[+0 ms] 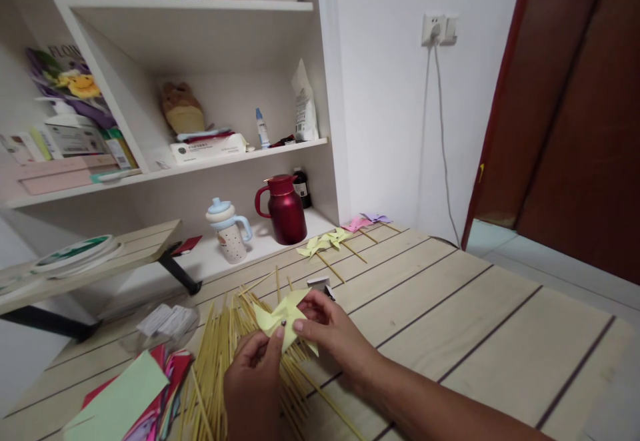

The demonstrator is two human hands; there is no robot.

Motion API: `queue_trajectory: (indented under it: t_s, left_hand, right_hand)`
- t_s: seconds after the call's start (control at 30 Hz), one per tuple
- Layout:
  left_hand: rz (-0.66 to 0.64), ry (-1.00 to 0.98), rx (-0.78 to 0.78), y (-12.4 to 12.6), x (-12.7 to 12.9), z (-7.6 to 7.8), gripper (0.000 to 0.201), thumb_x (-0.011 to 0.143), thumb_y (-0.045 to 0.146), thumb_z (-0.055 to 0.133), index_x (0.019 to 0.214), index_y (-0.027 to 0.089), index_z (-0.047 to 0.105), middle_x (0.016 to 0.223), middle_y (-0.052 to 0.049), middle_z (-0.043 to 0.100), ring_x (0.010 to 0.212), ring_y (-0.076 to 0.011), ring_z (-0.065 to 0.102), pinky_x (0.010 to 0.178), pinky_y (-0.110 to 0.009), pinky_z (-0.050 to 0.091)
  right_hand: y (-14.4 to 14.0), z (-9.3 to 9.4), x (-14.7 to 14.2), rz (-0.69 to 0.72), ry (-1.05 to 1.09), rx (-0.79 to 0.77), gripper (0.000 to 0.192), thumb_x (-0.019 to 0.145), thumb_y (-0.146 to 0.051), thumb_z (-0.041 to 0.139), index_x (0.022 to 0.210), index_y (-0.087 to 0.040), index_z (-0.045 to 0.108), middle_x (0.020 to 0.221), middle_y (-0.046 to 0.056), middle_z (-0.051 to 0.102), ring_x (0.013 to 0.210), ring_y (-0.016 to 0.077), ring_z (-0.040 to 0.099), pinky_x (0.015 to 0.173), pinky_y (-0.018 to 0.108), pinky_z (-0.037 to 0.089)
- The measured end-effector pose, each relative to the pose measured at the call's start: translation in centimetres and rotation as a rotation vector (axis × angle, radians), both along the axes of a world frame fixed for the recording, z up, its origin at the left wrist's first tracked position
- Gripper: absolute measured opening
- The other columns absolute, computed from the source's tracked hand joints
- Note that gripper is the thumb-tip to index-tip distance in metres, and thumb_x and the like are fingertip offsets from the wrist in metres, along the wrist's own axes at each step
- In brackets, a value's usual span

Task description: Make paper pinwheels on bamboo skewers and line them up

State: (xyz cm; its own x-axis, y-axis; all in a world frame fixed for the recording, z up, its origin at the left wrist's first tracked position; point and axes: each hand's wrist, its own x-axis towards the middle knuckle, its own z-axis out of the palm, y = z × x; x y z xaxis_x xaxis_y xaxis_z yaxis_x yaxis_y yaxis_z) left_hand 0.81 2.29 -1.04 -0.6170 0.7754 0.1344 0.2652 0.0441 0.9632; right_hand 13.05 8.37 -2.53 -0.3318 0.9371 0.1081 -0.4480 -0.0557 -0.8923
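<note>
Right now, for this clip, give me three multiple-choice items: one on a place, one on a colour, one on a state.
1. Where does the dark red jug stand?
A. on the lowest shelf
B. on the wooden table
C. on the floor

2. What colour is the paper pinwheel in the hands?
A. pink
B. pale yellow
C. purple

3. How are the hands placed on it?
A. both hold it
B. only the left hand holds it
C. neither touches it

Answers:
1 A: the jug sits on the white shelf beside the spouted cup.
2 B: its folded blades are pale yellow.
3 A: the left hand and right hand both pinch it above the wooden sticks.
</note>
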Motion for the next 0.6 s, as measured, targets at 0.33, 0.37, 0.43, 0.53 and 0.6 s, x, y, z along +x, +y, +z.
queue_trajectory:
  t_s: [0.33,0.37,0.43,0.53,0.6]
  left_hand:
    - [0.081,0.123,0.084,0.37,0.66,0.16,0.04,0.046,0.062,0.072,0.055,0.023,0.068,0.079,-0.006,0.067,0.082,-0.0272,0.061,0.085,-0.04,0.044]
    - [0.079,0.129,0.09,0.31,0.74,0.26,0.04,0.046,0.063,0.072,0.055,0.024,0.068,0.079,-0.006,0.067,0.082,-0.027,0.062,0.084,-0.04,0.044]
    - [0.074,0.135,0.098,0.19,0.87,0.42,0.041,0.045,0.064,0.072,0.054,0.025,0.069,0.078,-0.005,0.068,0.081,-0.0267,0.062,0.084,-0.04,0.045]
    - [0.061,0.129,0.102,0.09,0.86,0.39,0.039,0.045,0.062,0.073,0.053,0.025,0.069,0.077,-0.005,0.068,0.082,-0.0263,0.062,0.083,-0.039,0.046]
    - [0.047,0.111,0.095,0.15,0.67,0.16,0.036,0.046,0.059,0.074,0.054,0.024,0.07,0.08,-0.006,0.069,0.085,-0.0265,0.062,0.086,-0.039,0.046]
  right_hand:
    - [0.11,0.89,0.15,0.023,0.001,0.063,0.023,0.059,-0.027,0.08,0.074,-0.018,0.066,0.07,0.0,0.066,0.07,0.0166,0.06,0.068,0.029,0.046]
    - [0.18,0.9,0.24,0.022,-0.004,0.078,0.021,0.06,-0.027,0.08,0.072,-0.018,0.065,0.068,-0.001,0.065,0.068,0.0156,0.058,0.067,0.028,0.045]
    - [0.29,0.85,0.43,0.029,-0.018,0.11,0.019,0.061,-0.026,0.079,0.07,-0.018,0.065,0.067,-0.002,0.063,0.066,0.0145,0.057,0.065,0.026,0.044]
    - [0.33,0.74,0.57,0.023,-0.055,0.118,0.02,0.06,-0.026,0.081,0.067,-0.018,0.064,0.065,-0.004,0.062,0.065,0.014,0.056,0.063,0.025,0.042]
    - [0.27,0.72,0.55,0.014,-0.06,0.087,0.021,0.059,-0.026,0.081,0.062,-0.018,0.062,0.059,-0.005,0.058,0.06,0.0127,0.053,0.059,0.024,0.039]
